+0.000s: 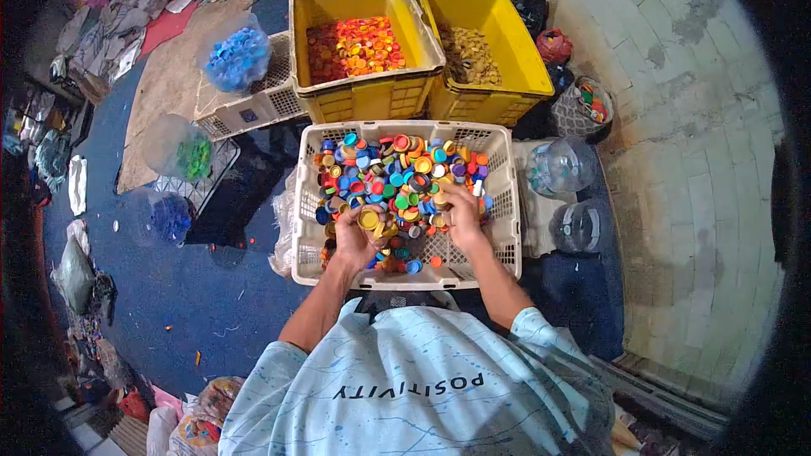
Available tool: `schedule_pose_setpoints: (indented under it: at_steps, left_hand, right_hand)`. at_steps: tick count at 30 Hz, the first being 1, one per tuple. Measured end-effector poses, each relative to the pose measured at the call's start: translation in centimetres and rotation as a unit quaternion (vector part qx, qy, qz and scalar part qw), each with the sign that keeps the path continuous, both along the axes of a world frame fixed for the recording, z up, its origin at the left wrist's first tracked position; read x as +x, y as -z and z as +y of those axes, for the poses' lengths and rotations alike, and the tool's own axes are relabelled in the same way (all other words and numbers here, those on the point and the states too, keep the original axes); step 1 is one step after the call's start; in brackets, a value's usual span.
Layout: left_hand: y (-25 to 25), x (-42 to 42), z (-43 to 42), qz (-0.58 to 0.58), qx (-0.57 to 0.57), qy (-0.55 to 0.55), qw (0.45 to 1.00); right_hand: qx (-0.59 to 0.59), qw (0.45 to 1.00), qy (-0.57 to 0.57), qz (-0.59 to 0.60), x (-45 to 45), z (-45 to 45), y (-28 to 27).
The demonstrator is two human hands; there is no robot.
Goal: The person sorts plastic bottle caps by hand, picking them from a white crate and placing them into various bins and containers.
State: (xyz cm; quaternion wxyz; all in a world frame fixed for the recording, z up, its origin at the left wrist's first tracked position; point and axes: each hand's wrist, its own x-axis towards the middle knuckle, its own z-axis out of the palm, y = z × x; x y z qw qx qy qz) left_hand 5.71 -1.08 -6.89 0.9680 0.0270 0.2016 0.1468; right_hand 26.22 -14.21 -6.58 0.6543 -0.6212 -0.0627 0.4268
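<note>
Two bare hands work over a rectangular white perforated plastic crate (405, 285) that holds a loose heap of small, round, multicoloured plastic bottle caps (397, 177). The left hand (355, 238) is cupped, palm up, over the crate's near left part, its fingers curled around several gold-coloured round plastic caps (370, 219). The right hand (460, 218) reaches in from the other side, fingers bent down at the heap's right part beside a tan cap; whether they pinch it or only touch it, I cannot tell. Part of the crate's slotted floor shows between the wrists.

Just beyond the crate stand two deep rectangular plastic bins side by side: a yellow bin with a pale, worn rim (367, 105) containing red and orange caps, and a bright yellow bin (490, 105) containing tan ones. To the left, clear rounded plastic containers hold light blue caps (236, 59), green caps (194, 156) and dark blue caps (171, 218). To the right, near the crate, sit two clear plastic containers (560, 167).
</note>
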Motion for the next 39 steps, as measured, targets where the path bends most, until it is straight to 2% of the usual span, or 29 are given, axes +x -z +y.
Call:
schedule_pose_setpoints:
  at_steps: [1, 2, 5, 6, 13, 14, 15, 16, 17, 18, 19, 20, 21, 22, 23, 25, 28, 31, 33, 34, 35, 37, 39]
  left_hand:
    - [-0.2, 0.6, 0.1, -0.003, -0.002, 0.011, 1.000]
    - [-0.3, 1.3, -0.3, 0.022, 0.004, -0.004, 1.000]
    - [-0.6, 3.0, -0.8, 0.064, -0.020, 0.002, 0.998]
    - [-0.7, 3.7, -1.0, 0.066, -0.031, -0.006, 0.997]
    - [-2.4, 9.9, -1.4, 0.085, -0.067, -0.017, 0.994]
    - [-1.0, 11.2, -0.6, 0.026, -0.075, 0.005, 0.997]
    - [-2.0, 13.7, 0.1, 0.075, -0.073, -0.006, 0.994]
    - [-0.9, 16.1, 1.7, 0.040, -0.072, -0.012, 0.997]
    - [-6.4, 18.9, 2.1, 0.044, -0.025, -0.017, 0.999]
    - [-9.1, 21.7, 3.4, 0.004, -0.042, -0.012, 0.999]
    - [-10.7, 24.7, 4.9, -0.072, 0.089, -0.007, 0.993]
    - [-12.8, 27.2, 6.6, -0.085, 0.079, -0.014, 0.993]
    - [-14.9, 28.9, 8.0, -0.098, 0.070, -0.023, 0.993]
    - [-17.1, 30.0, 9.2, -0.050, 0.061, -0.035, 0.996]
    - [-18.3, 30.4, 9.9, -0.002, 0.052, -0.048, 0.997]
    - [-17.9, 29.3, 10.7, -0.012, 0.097, -0.050, 0.994]
    - [-15.4, 25.4, 11.5, -0.003, 0.143, -0.076, 0.987]
    - [-10.6, 19.7, 11.0, 0.071, 0.167, -0.109, 0.977]
    - [-8.0, 16.0, 8.9, 0.184, 0.146, -0.151, 0.960]
    - [-4.6, 13.5, 8.5, 0.105, 0.150, -0.124, 0.975]
    - [-1.7, 11.0, 8.0, 0.026, 0.153, -0.096, 0.983]
    - [-1.3, 7.9, 4.9, 0.157, 0.173, -0.119, 0.965]
    - [-0.7, 5.6, 3.0, 0.235, 0.177, -0.095, 0.951]
  right_hand:
    - [0.038, 0.983, 0.035, 0.176, 0.2, -0.3, -1.0]
    - [0.111, 0.960, 0.050, 0.253, -0.1, -0.9, -0.2]
    - [0.159, 0.909, 0.140, 0.359, -2.3, -1.4, -2.2]
    - [0.167, 0.899, 0.134, 0.382, -2.5, -1.7, -1.8]
    - [0.183, 0.898, 0.198, 0.347, -0.9, -1.6, -2.5]
    - [0.195, 0.898, 0.206, 0.336, 0.3, -1.2, -2.9]
    - [0.205, 0.898, 0.213, 0.325, 1.6, -0.7, -3.4]
    - [0.289, 0.875, 0.194, 0.336, 4.3, 0.1, -2.0]
    - [0.330, 0.866, 0.237, 0.291, 6.1, 1.6, -5.5]
    - [0.372, 0.851, 0.277, 0.245, 7.8, 3.2, -9.1]
    - [0.372, 0.888, 0.199, 0.181, 11.5, 4.2, -10.2]
    - [0.518, 0.837, 0.078, 0.156, 15.9, 5.4, -9.2]
    - [0.452, 0.866, 0.161, 0.141, 17.3, 6.4, -12.2]
    - [0.373, 0.888, 0.236, 0.128, 18.6, 7.5, -15.3]
    - [0.385, 0.871, 0.245, 0.184, 20.4, 8.2, -16.0]
    - [0.384, 0.870, 0.254, 0.175, 20.6, 8.0, -16.8]
    - [0.374, 0.891, 0.232, 0.115, 19.4, 6.6, -13.1]
    - [0.285, 0.929, 0.233, 0.027, 14.6, 5.0, -9.3]
    - [0.157, 0.974, 0.156, -0.047, 10.4, 3.6, -7.1]
    - [0.100, 0.974, 0.101, -0.176, 8.8, 3.2, -3.1]
    - [0.040, 0.952, 0.042, -0.301, 7.1, 2.8, 0.7]
    - [-0.092, 0.896, -0.069, -0.429, 3.6, 2.0, 1.9]
    - [-0.127, 0.882, -0.128, -0.435, 1.1, 2.1, 0.1]
